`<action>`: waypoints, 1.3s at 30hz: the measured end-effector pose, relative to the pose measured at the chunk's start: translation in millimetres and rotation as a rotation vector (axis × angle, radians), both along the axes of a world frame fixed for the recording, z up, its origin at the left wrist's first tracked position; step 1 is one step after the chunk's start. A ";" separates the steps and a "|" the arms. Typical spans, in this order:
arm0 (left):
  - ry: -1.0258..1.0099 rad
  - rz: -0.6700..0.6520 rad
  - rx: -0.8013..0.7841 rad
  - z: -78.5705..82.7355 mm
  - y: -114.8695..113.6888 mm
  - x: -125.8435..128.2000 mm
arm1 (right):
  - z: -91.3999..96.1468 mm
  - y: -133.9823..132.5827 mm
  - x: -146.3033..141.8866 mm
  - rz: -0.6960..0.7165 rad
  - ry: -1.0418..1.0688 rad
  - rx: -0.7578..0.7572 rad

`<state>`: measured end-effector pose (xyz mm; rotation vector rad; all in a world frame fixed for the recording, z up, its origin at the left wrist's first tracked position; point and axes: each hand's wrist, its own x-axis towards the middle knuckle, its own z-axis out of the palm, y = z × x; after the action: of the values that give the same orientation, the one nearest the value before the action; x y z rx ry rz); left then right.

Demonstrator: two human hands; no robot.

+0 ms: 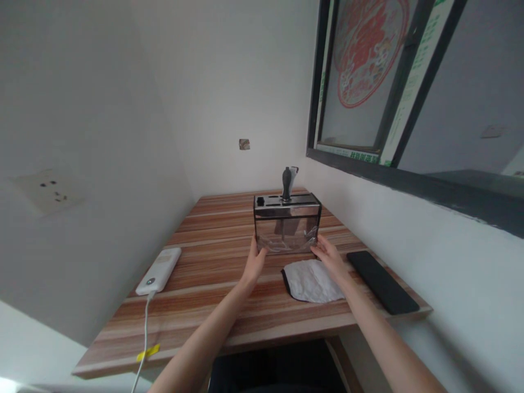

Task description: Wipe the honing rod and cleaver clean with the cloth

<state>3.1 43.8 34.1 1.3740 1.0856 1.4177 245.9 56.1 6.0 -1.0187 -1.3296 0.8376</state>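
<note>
A clear-walled knife block [287, 222] with a shiny slotted metal top stands in the middle of the wooden desk [213, 256]. One dark-handled utensil [287, 184] sticks up out of a slot. My left hand [256, 261] presses against the block's lower left corner, fingers together. My right hand [327, 255] touches its lower right corner, fingers stretched forward. A crumpled white cloth [311, 280] lies on the desk just below my right hand.
A white power bank [159, 270] with a white cable lies at the desk's left. A black phone [381, 280] lies at the right edge by the wall. A wall socket [48, 190] is on the left wall, a dark-framed window [393, 87] on the right.
</note>
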 end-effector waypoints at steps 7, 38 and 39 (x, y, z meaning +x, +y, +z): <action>0.061 -0.056 0.035 -16.3 17.5 -14.6 | -2.7 17.9 12.0 -0.035 -0.078 -0.007; 0.175 -0.509 -0.011 14.7 81.5 -66.7 | 59.9 59.5 54.3 0.529 -0.241 -0.287; 0.174 -0.507 -0.009 14.2 82.2 -66.7 | 59.9 60.2 54.6 0.529 -0.241 -0.292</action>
<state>-63.6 126.0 48.3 1.6457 0.7694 0.9366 300.5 116.3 65.9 -1.0278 -1.7565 1.3693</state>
